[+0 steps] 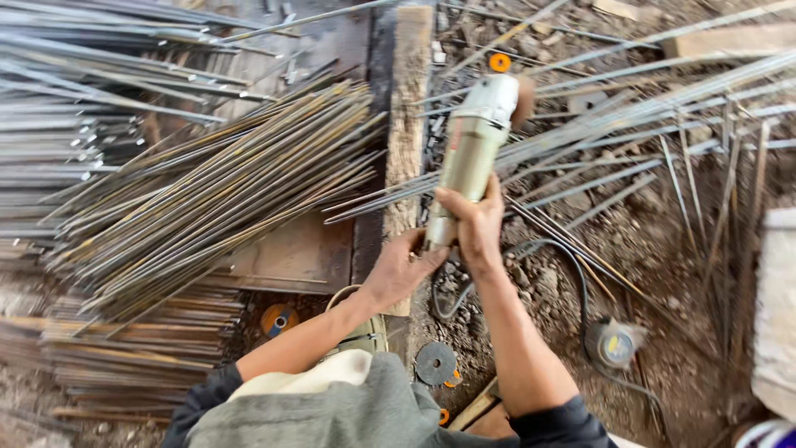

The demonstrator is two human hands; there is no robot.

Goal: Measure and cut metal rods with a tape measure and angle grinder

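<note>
Gripping an angle grinder [473, 149], both hands' fingers clamp its body above long steel rods [580, 149].

This is a rough metalworking yard or workshop with a dirt floor [647, 249]. Bundles of cut steel rods [224, 191] lie left of the fingers [464, 207], longer bars [630, 108] fan out to their right, and worn grinding discs [435, 362] lie in the dirt below them.

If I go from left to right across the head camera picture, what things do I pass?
Rod pile → wooden beam → left hand → right hand holding the grinder → black cable → long rods on the dirt → white block at the edge.
</note>
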